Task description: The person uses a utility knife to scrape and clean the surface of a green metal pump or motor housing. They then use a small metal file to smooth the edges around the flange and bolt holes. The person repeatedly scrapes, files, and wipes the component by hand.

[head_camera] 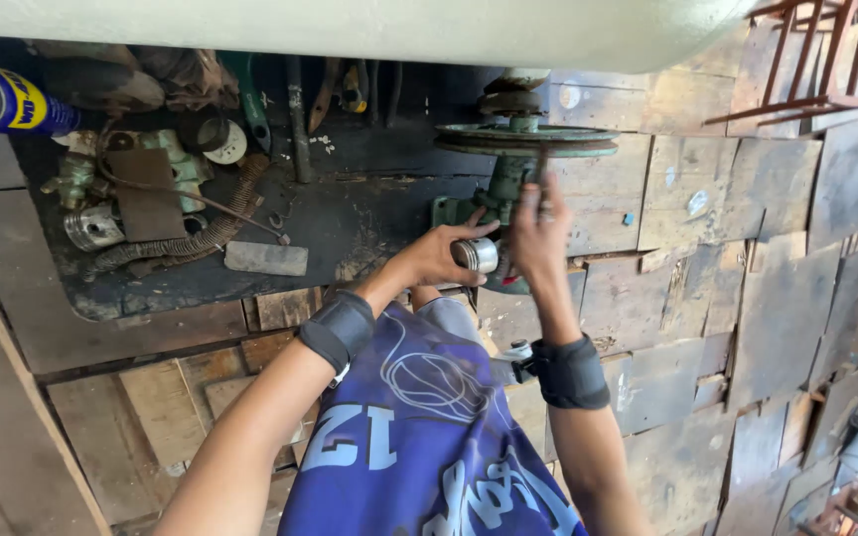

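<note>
The left hand (439, 256) closes its grip around a short metal cylinder (476, 255), a shiny piston-like piece, with the fingers wrapped over its near side and the thumb on top. The cylinder lies sideways in that grip, its open end turned toward the right hand and just in front of the base of the green machine (494, 199). The right hand (538, 233) is raised just beside the cylinder, on the side away from the left hand; its fingers pinch a thin dark rod (540, 164) that runs up toward the machine's flat round pulley wheel (526, 139). So this grip is shut too, on the rod, though the fingertips hide how much of it they hold.

Both wrists wear dark bands (570, 372), and a blue printed cloth (429, 437) covers the lap below the machine.

To the left of the green machine a dark oily mat (350, 213) lies on the wooden plank floor (747, 298). On it, well apart from the machine, sit a coiled metal hose (201, 238), a small metal piston (93, 228), a pale flat block (266, 258) and some green cast parts (176, 164). A blue and yellow spray can (7, 99) lies at the far left edge, farthest from the machine.
</note>
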